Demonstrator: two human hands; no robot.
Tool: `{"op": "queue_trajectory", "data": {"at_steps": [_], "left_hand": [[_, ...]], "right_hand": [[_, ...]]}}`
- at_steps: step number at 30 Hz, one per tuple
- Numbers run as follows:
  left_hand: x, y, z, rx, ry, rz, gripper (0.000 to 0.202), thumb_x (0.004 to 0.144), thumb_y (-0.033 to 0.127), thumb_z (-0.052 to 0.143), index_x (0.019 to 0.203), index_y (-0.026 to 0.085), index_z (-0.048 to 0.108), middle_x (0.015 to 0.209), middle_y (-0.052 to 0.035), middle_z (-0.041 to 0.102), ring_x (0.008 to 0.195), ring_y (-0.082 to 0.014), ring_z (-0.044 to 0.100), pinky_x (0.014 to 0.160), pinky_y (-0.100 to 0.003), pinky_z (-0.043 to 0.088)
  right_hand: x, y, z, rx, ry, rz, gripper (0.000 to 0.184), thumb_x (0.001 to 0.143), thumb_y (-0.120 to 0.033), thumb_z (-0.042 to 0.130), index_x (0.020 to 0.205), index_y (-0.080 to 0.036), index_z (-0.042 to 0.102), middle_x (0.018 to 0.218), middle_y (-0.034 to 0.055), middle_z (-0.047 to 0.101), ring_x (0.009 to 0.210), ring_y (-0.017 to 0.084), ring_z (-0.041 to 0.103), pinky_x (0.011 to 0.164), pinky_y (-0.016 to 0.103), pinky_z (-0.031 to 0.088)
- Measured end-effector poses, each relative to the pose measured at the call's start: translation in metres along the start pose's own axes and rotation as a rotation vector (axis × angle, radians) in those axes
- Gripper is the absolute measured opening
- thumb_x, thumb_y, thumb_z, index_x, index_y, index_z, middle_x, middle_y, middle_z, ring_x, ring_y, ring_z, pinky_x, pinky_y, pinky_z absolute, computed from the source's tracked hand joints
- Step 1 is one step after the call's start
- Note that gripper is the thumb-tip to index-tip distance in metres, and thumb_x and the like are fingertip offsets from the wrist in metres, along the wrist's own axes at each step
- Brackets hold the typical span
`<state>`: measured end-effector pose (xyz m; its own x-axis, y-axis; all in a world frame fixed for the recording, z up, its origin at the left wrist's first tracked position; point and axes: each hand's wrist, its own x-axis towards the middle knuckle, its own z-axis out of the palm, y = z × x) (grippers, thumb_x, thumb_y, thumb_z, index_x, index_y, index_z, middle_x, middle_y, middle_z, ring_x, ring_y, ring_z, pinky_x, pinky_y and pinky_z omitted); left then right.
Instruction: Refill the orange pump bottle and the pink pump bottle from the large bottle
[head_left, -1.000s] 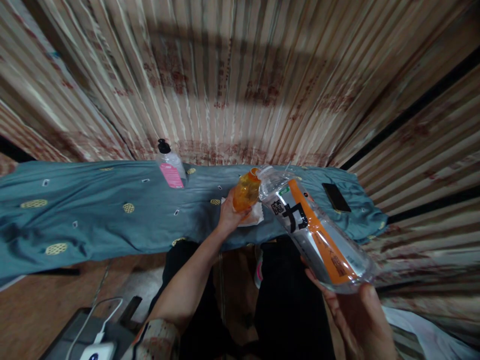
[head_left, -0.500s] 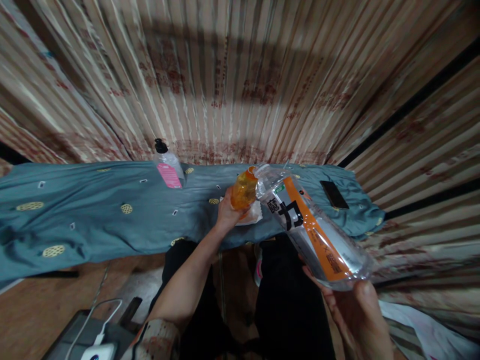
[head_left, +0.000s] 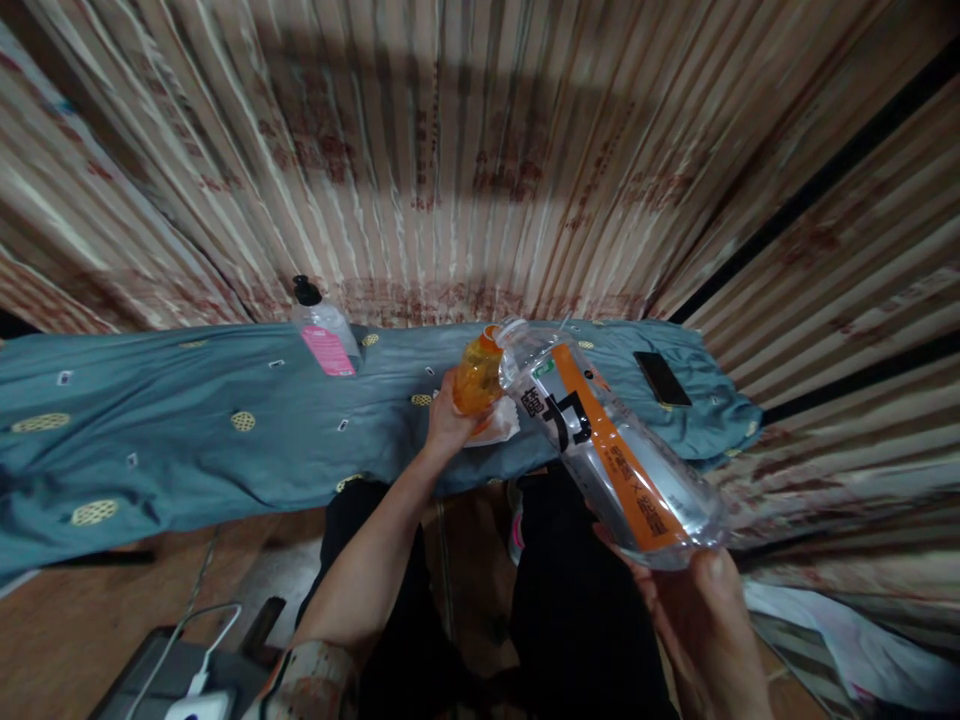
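My left hand (head_left: 448,420) is closed round a small bottle (head_left: 478,375) of orange-yellow colour, held above the bench. In my right hand (head_left: 709,620) lies the base of a large clear plastic bottle (head_left: 622,450) with an orange and silver label. The large bottle is tilted, its neck pointing up and left to the mouth of the small one. The two mouths meet or nearly meet; whether they touch I cannot tell. Under the left hand, a white and orange crinkled packet or tissue (head_left: 499,425) shows in part.
A pump bottle (head_left: 328,345) with a pink label stands on the teal cloth (head_left: 187,440) at left. A dark phone (head_left: 661,379) lies at right. Pleated curtains (head_left: 450,150) hang behind. Lower left, a white device (head_left: 199,706) with a cable rests on a dark seat.
The view has shifted slightly, so everything appears a little further left. Both bottles stay in my hands, mouth to mouth, at nearly the same tilt.
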<state>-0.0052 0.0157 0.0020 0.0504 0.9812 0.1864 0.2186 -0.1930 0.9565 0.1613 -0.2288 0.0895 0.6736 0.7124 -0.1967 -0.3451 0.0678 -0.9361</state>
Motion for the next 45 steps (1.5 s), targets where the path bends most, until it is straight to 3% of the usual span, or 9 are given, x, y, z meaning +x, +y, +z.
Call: {"op": "queue_trajectory", "data": {"at_steps": [5,12,18,24,28,38,45], "left_hand": [[-0.001,0.007,-0.002,0.03,0.01,-0.032,0.074,0.059,0.019,0.095,0.124,0.021,0.06,0.114,-0.0068,0.078,0.107,-0.0299,0.076,0.098,-0.041,0.06],[0.0,0.006,-0.003,0.012,0.016,-0.012,0.071,0.06,0.022,0.095,0.123,0.022,0.062,0.111,-0.0043,0.079,0.104,-0.028,0.077,0.094,-0.038,0.061],[0.0,0.003,-0.001,-0.017,0.037,-0.018,0.07,0.059,0.027,0.097,0.12,0.023,0.063,0.106,-0.0037,0.079,0.101,-0.0279,0.077,0.093,-0.038,0.061],[-0.001,0.005,0.0,-0.03,0.031,-0.026,0.068,0.06,0.027,0.097,0.118,0.023,0.063,0.107,-0.0039,0.079,0.1,-0.0273,0.077,0.092,-0.038,0.06],[-0.001,0.007,-0.001,-0.012,0.016,-0.049,0.072,0.06,0.022,0.095,0.123,0.022,0.061,0.109,-0.005,0.078,0.102,-0.0282,0.077,0.095,-0.04,0.06],[-0.001,0.01,-0.003,0.006,0.008,-0.06,0.07,0.059,0.021,0.095,0.122,0.024,0.062,0.111,-0.0043,0.079,0.108,-0.0298,0.076,0.097,-0.04,0.06],[-0.001,0.011,-0.004,-0.001,0.012,-0.046,0.073,0.059,0.022,0.095,0.123,0.024,0.061,0.109,-0.0042,0.078,0.103,-0.0288,0.076,0.094,-0.041,0.061]], "right_hand": [[-0.001,0.003,-0.001,0.031,-0.025,-0.004,0.066,0.067,-0.058,0.093,0.125,-0.032,0.076,0.128,0.0069,0.078,0.103,0.027,0.077,0.102,0.047,0.06],[0.001,0.016,-0.009,0.042,-0.1,-0.099,0.063,0.083,-0.054,0.082,0.141,-0.031,0.069,0.134,0.014,0.076,0.109,0.033,0.078,0.107,0.059,0.056],[0.002,0.015,-0.009,0.061,-0.119,-0.099,0.053,0.084,-0.051,0.083,0.13,-0.029,0.075,0.132,0.0132,0.078,0.114,0.033,0.077,0.105,0.056,0.059],[0.003,0.016,-0.008,0.061,-0.124,-0.094,0.06,0.084,-0.051,0.082,0.14,-0.03,0.07,0.136,0.0138,0.075,0.108,0.033,0.079,0.108,0.06,0.056],[0.003,0.015,-0.007,0.081,-0.108,-0.097,0.056,0.083,-0.049,0.084,0.134,-0.03,0.073,0.136,0.0126,0.076,0.108,0.031,0.079,0.106,0.057,0.058],[-0.001,0.011,-0.003,0.046,-0.117,-0.087,0.065,0.082,-0.053,0.084,0.14,-0.028,0.069,0.138,0.0152,0.074,0.098,0.033,0.081,0.104,0.061,0.059],[-0.003,0.007,-0.001,0.055,-0.13,-0.064,0.062,0.084,-0.051,0.083,0.141,-0.03,0.068,0.134,0.0116,0.076,0.1,0.031,0.08,0.102,0.055,0.061]]}}
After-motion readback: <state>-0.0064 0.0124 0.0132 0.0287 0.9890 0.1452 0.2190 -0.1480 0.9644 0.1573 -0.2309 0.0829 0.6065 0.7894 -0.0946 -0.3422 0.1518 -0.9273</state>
